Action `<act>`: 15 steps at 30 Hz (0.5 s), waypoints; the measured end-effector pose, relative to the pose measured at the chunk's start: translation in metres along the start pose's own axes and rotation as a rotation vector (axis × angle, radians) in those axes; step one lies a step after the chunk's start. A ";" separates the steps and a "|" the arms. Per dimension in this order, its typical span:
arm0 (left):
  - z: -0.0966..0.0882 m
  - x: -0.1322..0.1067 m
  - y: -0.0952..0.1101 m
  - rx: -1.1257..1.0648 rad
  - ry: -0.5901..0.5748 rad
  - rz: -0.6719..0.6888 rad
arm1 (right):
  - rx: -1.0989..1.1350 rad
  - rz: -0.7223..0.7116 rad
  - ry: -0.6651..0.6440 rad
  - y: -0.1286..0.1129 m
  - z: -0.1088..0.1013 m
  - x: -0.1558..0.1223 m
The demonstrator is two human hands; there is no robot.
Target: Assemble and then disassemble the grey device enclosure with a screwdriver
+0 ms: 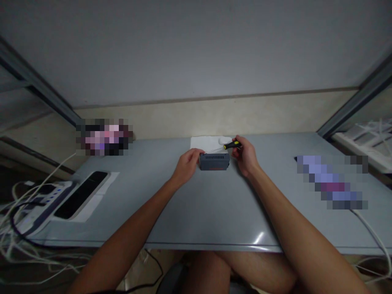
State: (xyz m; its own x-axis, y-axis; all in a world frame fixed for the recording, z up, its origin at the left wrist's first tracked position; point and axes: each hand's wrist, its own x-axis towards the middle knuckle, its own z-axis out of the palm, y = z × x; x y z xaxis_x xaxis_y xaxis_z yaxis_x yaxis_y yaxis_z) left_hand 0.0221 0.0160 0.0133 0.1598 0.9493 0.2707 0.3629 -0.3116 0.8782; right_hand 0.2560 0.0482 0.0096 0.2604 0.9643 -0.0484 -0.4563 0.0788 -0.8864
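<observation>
A small dark grey box with a vent grille point(214, 161) stands on the grey table point(208, 204) near its far middle. My left hand point(187, 163) grips the box's left end. My right hand point(245, 155) holds a screwdriver with a black and yellow handle point(231, 144). Its thin shaft points left and down, and the tip rests at the box's top left corner. A white sheet point(206, 143) lies just behind the box.
A black phone point(81, 194) lies on white paper at the left edge, next to a power strip point(36, 204) with tangled white cables. Blurred items sit at the far left and at the right. A white cable point(372, 232) runs off the right side.
</observation>
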 end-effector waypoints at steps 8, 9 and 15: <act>0.006 -0.002 0.001 -0.040 0.031 0.036 | -0.017 -0.015 -0.018 0.002 -0.001 -0.001; 0.007 -0.002 0.001 -0.046 0.031 0.032 | -0.018 -0.015 -0.023 0.002 -0.001 -0.001; 0.012 0.000 0.002 -0.163 0.040 -0.041 | -0.011 -0.015 -0.033 -0.001 -0.001 -0.002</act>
State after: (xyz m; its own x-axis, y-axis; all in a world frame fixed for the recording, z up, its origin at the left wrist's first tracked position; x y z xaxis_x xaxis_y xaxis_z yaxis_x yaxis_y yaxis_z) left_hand 0.0337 0.0151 0.0102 0.1101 0.9630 0.2460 0.2141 -0.2646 0.9403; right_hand 0.2568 0.0459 0.0099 0.2392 0.9708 -0.0201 -0.4434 0.0908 -0.8917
